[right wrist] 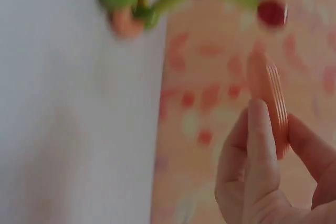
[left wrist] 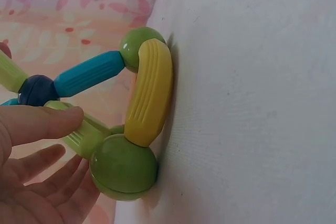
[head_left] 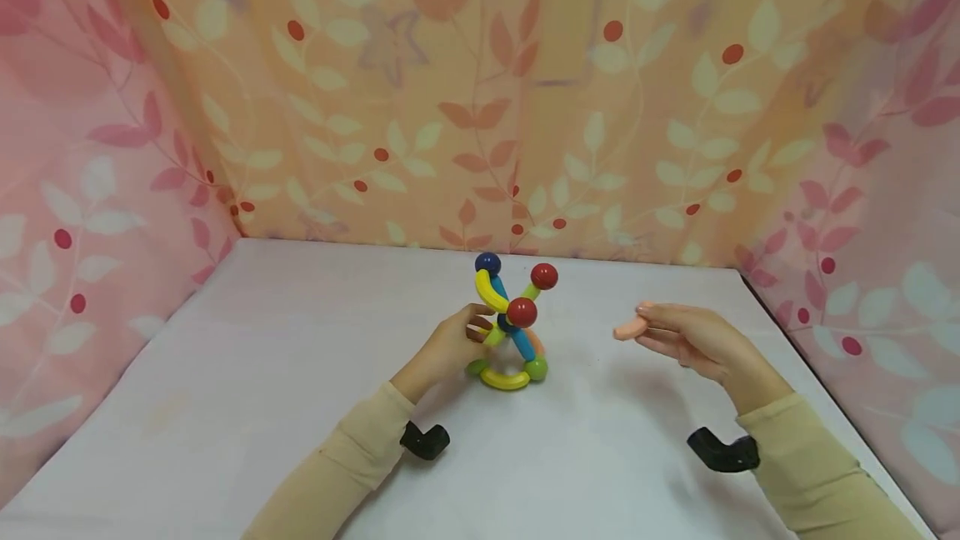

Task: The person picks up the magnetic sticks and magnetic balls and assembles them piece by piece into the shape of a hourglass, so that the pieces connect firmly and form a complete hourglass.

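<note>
A structure of magnetic building sticks and balls (head_left: pixel 517 347) stands on the white table, with a curved yellow stick (left wrist: pixel 150 93) between green balls (left wrist: pixel 123 167) at its base. At its left side my left hand (head_left: pixel 458 342) grips a lime green stick (left wrist: pixel 79 129), thumb in front and fingers behind. Blue sticks (left wrist: pixel 89 73) meet at a dark blue ball (left wrist: pixel 38 91); two red balls (head_left: pixel 522 312) and another blue one top the structure. To the right, raised above the table, my right hand (head_left: pixel 693 342) pinches a curved peach-coloured stick (right wrist: pixel 270 106), apart from the structure.
The white tabletop (head_left: pixel 225 390) reaches back to a patterned orange curtain (head_left: pixel 480 107). Pink patterned cloth (head_left: pixel 67 190) hangs along the left and right sides. A black wrist-worn piece (head_left: pixel 425 442) sits by each sleeve.
</note>
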The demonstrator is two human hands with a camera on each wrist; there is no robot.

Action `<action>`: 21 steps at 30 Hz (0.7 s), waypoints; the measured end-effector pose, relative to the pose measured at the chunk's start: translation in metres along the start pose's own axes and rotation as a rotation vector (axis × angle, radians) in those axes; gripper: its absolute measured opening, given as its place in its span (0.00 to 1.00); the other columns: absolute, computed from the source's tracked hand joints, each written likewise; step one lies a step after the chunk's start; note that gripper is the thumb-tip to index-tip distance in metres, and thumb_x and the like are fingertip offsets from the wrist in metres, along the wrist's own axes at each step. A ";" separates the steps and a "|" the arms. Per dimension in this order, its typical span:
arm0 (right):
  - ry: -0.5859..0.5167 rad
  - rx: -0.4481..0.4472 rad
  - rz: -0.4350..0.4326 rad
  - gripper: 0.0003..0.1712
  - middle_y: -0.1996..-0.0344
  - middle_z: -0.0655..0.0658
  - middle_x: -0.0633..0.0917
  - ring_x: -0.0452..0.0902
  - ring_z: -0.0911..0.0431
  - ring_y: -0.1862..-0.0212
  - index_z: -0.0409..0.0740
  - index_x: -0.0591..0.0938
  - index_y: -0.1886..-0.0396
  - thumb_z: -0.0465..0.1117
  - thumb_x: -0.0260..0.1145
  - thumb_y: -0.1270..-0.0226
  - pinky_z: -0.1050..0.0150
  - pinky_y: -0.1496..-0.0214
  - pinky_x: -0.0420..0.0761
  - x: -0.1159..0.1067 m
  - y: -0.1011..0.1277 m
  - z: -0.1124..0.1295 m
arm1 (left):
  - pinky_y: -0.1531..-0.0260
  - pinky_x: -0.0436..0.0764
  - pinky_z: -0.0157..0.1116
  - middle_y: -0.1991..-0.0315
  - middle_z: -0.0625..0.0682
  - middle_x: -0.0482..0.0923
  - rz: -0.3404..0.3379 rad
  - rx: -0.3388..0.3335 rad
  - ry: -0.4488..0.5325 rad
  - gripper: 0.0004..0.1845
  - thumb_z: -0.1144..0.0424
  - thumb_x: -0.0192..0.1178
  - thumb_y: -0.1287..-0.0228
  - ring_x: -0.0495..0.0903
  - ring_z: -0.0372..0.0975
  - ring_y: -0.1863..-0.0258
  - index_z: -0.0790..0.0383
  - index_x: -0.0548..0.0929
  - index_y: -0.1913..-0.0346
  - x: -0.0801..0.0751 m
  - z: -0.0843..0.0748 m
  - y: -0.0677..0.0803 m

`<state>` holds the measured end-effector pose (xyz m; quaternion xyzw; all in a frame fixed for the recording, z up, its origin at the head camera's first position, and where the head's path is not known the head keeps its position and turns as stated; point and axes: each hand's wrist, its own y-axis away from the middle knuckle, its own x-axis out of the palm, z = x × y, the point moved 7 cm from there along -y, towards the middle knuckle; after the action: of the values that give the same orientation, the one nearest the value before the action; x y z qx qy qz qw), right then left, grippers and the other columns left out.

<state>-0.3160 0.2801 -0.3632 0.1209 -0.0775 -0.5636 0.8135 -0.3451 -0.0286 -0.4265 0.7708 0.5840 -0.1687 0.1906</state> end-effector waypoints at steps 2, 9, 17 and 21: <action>-0.102 -0.048 0.006 0.09 0.60 0.49 0.91 0.86 0.60 0.50 0.45 0.83 0.56 0.43 0.58 0.24 0.58 0.34 0.75 0.027 -0.003 0.013 | 0.45 0.83 0.45 0.41 0.55 0.78 -0.007 -0.003 -0.008 0.30 0.69 0.66 0.38 0.79 0.49 0.42 0.54 0.72 0.33 -0.002 0.001 0.001; -0.223 -0.095 -0.037 0.08 0.64 0.49 0.91 0.88 0.59 0.54 0.47 0.86 0.61 0.44 0.63 0.28 0.68 0.48 0.84 0.075 -0.023 0.029 | 0.43 0.82 0.46 0.40 0.56 0.78 -0.014 0.004 -0.001 0.31 0.68 0.68 0.38 0.79 0.49 0.42 0.55 0.71 0.33 -0.004 0.002 0.003; -0.296 -0.060 -0.066 0.06 0.64 0.51 0.90 0.87 0.60 0.57 0.51 0.87 0.63 0.43 0.64 0.29 0.67 0.49 0.84 0.094 -0.031 0.026 | 0.45 0.83 0.45 0.41 0.56 0.78 -0.016 0.006 -0.001 0.30 0.68 0.67 0.38 0.79 0.48 0.44 0.56 0.71 0.33 -0.003 0.004 0.003; -0.327 -0.048 -0.067 0.06 0.65 0.51 0.89 0.87 0.60 0.59 0.51 0.87 0.63 0.43 0.64 0.29 0.68 0.51 0.85 0.096 -0.030 0.022 | 0.45 0.83 0.44 0.41 0.57 0.77 -0.007 0.020 0.001 0.30 0.68 0.67 0.38 0.79 0.48 0.45 0.58 0.71 0.33 0.000 0.001 0.003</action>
<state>-0.3152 0.1772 -0.3512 0.0105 -0.1913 -0.6043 0.7734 -0.3424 -0.0301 -0.4267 0.7707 0.5851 -0.1752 0.1819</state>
